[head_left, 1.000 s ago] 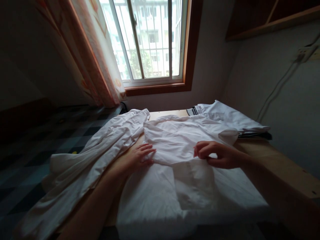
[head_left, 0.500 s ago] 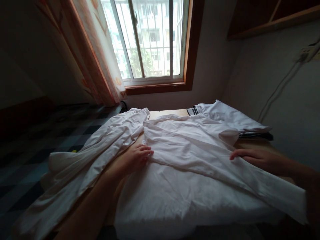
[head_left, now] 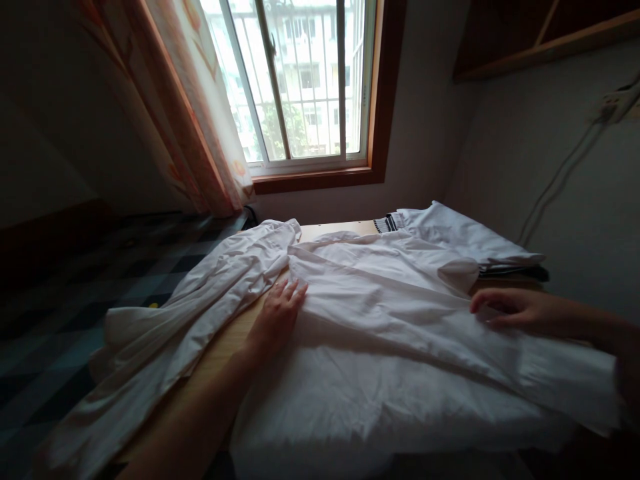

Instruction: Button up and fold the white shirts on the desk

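A white long-sleeved shirt [head_left: 370, 300] lies spread over a wooden board, with one sleeve [head_left: 540, 363] laid across it toward the lower right. My left hand [head_left: 279, 310] rests on the shirt's left edge, fingers stretched out and nothing gripped. Over the sleeve on the right is my right hand [head_left: 515, 310], its fingers bent and the thumb apart from them. Whether its fingertips still touch the cloth is hard to see. The shirt's other sleeve, or a second white garment [head_left: 235, 267], hangs in folds along the left side.
Folded white clothing [head_left: 450, 230] with a black-and-white striped band is stacked at the back right. A dark checked bedspread [head_left: 60, 300] lies on the left. Behind are a window [head_left: 310, 80] and an orange-patterned curtain [head_left: 200, 133]. A cable [head_left: 555, 177] runs down the right wall.
My left hand has shifted slightly up, its fingers straightening along the shirt edge. My right hand has loosened from the sleeve and risen a little; the sleeve has spread out somewhat beneath it.
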Tool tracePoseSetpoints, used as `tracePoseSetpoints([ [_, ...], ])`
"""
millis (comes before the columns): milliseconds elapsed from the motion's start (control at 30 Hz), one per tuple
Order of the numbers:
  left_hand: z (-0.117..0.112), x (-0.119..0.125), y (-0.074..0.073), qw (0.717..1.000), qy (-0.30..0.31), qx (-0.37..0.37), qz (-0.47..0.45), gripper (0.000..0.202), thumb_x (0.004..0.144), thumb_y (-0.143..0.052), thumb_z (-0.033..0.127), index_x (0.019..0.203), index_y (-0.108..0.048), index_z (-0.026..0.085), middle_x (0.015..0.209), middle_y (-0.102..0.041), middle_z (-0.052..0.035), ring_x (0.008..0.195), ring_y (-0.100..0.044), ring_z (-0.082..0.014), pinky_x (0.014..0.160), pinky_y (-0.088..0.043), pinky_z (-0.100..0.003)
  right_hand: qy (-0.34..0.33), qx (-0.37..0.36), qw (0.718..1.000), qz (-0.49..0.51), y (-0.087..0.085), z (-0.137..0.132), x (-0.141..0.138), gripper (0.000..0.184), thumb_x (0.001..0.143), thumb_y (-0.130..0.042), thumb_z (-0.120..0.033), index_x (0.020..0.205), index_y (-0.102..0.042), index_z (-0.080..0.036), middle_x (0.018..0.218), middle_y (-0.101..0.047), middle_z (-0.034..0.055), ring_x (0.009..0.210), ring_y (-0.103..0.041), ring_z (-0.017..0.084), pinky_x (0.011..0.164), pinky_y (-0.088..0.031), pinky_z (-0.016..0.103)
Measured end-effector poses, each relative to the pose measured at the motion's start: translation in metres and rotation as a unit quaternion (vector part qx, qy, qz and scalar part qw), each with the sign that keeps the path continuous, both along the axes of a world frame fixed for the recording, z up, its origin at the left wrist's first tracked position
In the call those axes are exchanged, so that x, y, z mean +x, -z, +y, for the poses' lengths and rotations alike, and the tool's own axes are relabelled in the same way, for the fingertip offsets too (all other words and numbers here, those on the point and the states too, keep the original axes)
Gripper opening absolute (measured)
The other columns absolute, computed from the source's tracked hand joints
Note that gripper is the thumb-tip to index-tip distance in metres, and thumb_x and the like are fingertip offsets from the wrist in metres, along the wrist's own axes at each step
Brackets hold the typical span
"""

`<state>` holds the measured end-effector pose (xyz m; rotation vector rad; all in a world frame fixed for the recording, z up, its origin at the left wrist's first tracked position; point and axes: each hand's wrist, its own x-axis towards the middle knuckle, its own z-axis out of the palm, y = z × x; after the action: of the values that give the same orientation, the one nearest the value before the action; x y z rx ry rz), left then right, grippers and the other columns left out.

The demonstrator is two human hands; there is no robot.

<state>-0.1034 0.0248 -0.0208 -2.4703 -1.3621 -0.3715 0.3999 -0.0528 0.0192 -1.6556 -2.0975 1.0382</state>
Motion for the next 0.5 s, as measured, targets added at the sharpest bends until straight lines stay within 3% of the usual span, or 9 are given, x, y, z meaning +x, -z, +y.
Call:
tracePoseSetpoints([
  [167,0.006,-0.019,-0.002,0.987,-0.159,0.031,-0.018,0.056,0.084,-0.035,0.001,0.137,-0.054,-0.002,0.139,-0.058,-0.0234,0.135,-0.05,-0.0323,0.113,-0.04,-0.045,0.066,0.009,0.997,0.032,0.003,-0.006,-0.016,0.049,0.08,-0.065,-0.065,0.108,-0.076,-0.027,0.107,-0.074,0.0061,0.097,-0.068,0.028,0.079,-0.055,0.03],
  [267,-0.003,-0.03,-0.002,0.973,-0.228,0.039,0.009,0.055,0.085,-0.04,0.007,0.138,-0.056,0.004,0.145,-0.054,-0.0219,0.139,-0.045,-0.0355,0.115,-0.035,-0.052,0.029,-0.004,0.999,0.025,0.006,-0.013,-0.035,0.047,0.082,-0.063,-0.062,0.109,-0.077,-0.026,0.109,-0.074,0.0065,0.099,-0.067,0.029,0.082,-0.054,0.032],
  [400,-0.015,-0.044,-0.005,0.968,-0.229,-0.055,0.093,0.058,0.083,-0.045,0.009,0.139,-0.057,0.014,0.154,-0.045,-0.0141,0.146,-0.034,-0.0333,0.119,-0.028,-0.051,-0.041,-0.017,0.999,-0.03,0.015,-0.02,-0.054,0.044,0.082,-0.063,-0.056,0.11,-0.077,-0.025,0.1,-0.074,0.0077,0.088,-0.068,0.027,0.077,-0.055,0.031],
  [500,-0.007,-0.051,-0.02,0.97,-0.183,-0.121,0.105,0.057,0.082,-0.046,0.011,0.139,-0.057,0.015,0.15,-0.051,-0.014,0.142,-0.042,-0.0295,0.115,-0.035,-0.045,-0.029,0.04,0.998,-0.036,0.026,-0.023,-0.058,0.044,0.085,-0.059,-0.055,0.112,-0.075,-0.024,0.107,-0.073,0.0088,0.092,-0.068,0.026,0.081,-0.055,0.032],
])
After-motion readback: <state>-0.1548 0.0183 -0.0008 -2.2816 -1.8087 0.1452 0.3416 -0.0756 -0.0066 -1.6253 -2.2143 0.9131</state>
